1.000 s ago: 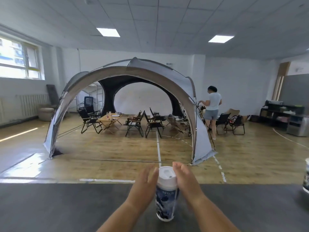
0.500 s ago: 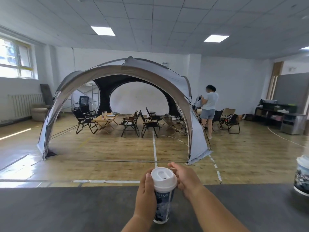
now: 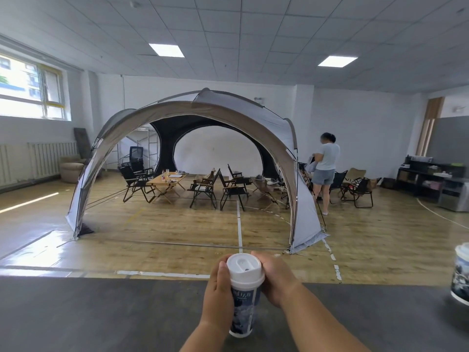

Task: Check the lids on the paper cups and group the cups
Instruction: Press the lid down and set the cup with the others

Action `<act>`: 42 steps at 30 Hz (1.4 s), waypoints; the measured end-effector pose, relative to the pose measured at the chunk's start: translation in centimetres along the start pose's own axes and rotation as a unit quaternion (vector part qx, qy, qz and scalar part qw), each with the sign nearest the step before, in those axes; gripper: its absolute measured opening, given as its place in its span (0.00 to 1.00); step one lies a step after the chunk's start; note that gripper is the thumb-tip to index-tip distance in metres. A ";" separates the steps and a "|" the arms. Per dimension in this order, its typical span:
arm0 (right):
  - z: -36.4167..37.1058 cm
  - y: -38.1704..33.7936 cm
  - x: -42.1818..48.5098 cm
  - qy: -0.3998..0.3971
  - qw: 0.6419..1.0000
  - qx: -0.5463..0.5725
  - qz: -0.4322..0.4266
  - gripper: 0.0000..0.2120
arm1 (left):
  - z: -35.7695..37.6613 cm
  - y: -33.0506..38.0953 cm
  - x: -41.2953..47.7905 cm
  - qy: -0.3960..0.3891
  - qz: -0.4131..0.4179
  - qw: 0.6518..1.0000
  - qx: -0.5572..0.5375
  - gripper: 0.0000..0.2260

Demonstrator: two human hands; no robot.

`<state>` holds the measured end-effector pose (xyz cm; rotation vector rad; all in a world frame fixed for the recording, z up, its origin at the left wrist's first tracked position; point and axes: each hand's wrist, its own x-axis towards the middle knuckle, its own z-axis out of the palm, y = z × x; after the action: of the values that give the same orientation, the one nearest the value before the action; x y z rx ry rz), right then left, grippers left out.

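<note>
A tall paper cup (image 3: 243,312) with a blue-and-white print and a white lid (image 3: 245,268) stands upright on the dark grey table (image 3: 101,316) in front of me. My left hand (image 3: 219,293) wraps round the cup's left side, thumb up near the lid. My right hand (image 3: 275,278) holds the right side just under the lid's rim, fingers curled behind it. A second printed cup (image 3: 461,274) with a white lid stands at the table's far right edge of view, partly cut off.
Beyond the table's far edge lies a wooden floor with a large grey dome tent (image 3: 200,158), folding chairs and low tables inside. A person (image 3: 324,168) stands at the tent's right. Dark shelving (image 3: 431,179) lines the right wall.
My left hand has closed round the cup's side. My right hand stays at the lid's rim. The view has shifted so the second cup shows more at the right.
</note>
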<state>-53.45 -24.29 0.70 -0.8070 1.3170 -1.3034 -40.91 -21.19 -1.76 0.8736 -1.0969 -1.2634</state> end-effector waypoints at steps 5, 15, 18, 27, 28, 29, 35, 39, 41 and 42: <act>0.3 1.5 -1.5 0.095 0.989 -0.045 -0.103 0.14 | 0.1 -0.1 0.0 0.008 -0.002 1.000 -0.014 0.14; 1.5 3.7 -5.7 0.075 0.971 -0.114 -0.195 0.19 | 0.3 -0.2 -0.1 0.032 0.003 0.999 0.001 0.13; 1.8 4.6 -6.4 0.071 0.959 -0.155 -0.227 0.23 | 0.6 0.1 -0.3 0.043 0.006 0.999 0.002 0.13; 0.5 1.0 -6.3 0.074 0.972 -0.160 -0.154 0.16 | 0.6 1.0 -0.4 0.138 0.040 0.986 0.088 0.10; 0.5 0.8 -6.0 0.081 0.970 -0.176 -0.149 0.16 | 0.7 1.4 -0.6 0.143 0.021 0.986 0.082 0.12; 0.6 0.8 -5.8 0.090 0.968 -0.185 -0.144 0.16 | 0.9 1.6 -0.8 0.140 0.000 0.988 0.069 0.15; 1.1 2.1 -4.8 0.152 0.963 -0.171 -0.140 0.16 | 3.2 0.3 -1.7 0.104 -0.025 0.994 -0.010 0.18; 1.1 1.5 -5.2 0.147 0.969 -0.149 -0.130 0.13 | 3.8 -0.4 -1.3 0.107 -0.038 0.994 -0.006 0.19; 0.9 1.2 -5.4 0.134 0.971 -0.154 -0.126 0.11 | 3.3 0.2 -1.0 0.116 -0.067 0.990 -0.052 0.19; 0.8 1.1 -5.5 0.128 0.970 -0.161 -0.127 0.10 | 3.0 0.5 -0.8 0.118 -0.084 0.988 -0.057 0.19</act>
<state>-51.29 -19.04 0.94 -1.0862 1.7042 -1.4503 -43.61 -20.17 -0.54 1.0167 -0.7690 -1.3086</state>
